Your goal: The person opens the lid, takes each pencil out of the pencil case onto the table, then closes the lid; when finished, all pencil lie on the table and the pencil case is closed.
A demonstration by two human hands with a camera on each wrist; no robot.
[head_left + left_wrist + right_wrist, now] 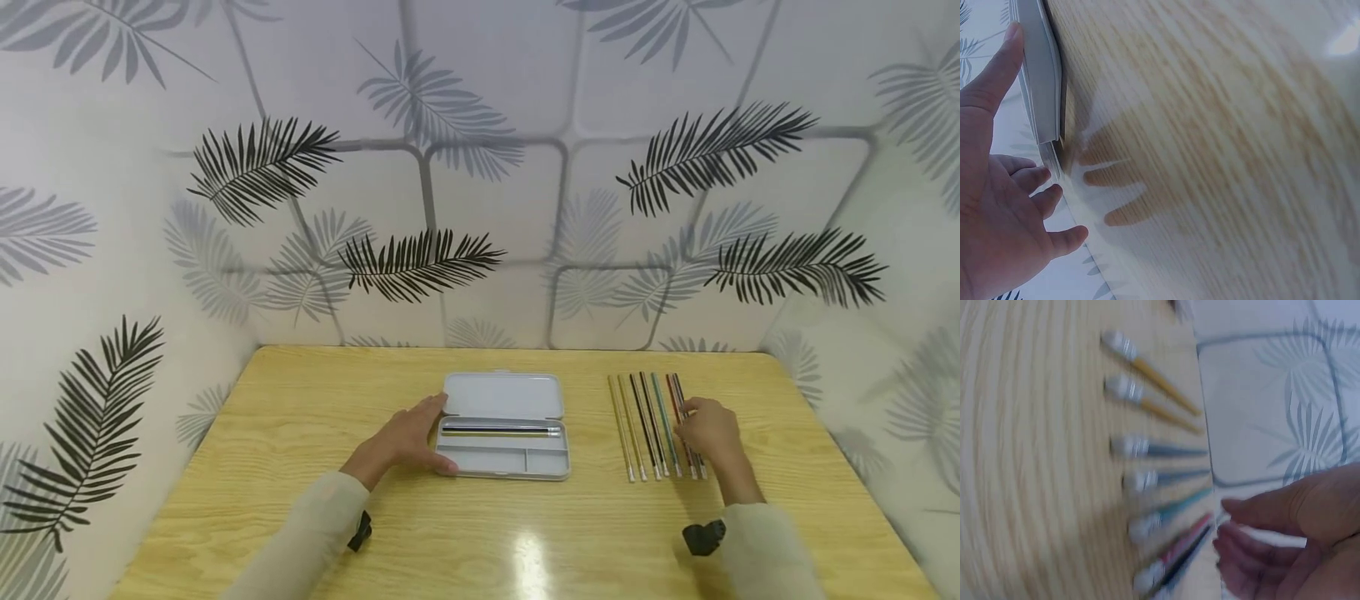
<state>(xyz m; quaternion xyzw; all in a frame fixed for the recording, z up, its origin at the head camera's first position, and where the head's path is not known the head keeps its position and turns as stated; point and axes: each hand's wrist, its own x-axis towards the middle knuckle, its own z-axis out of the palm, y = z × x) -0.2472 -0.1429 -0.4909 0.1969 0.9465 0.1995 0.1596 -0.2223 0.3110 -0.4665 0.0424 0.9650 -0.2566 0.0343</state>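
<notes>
An open grey pencil case lies mid-table with one dark pencil in its tray. My left hand rests against the case's left end with straight, relaxed fingers. In the left wrist view the left hand has its thumb along the case. To the right, several coloured pencils lie side by side. My right hand sits over the rightmost ones with its fingers curled. In the blurred right wrist view the right hand hovers at the red pencil; whether it grips is unclear.
The wooden table stands in a corner. Leaf-patterned walls close it in at the back and on both sides. Bare wood lies in front of the case and to its left.
</notes>
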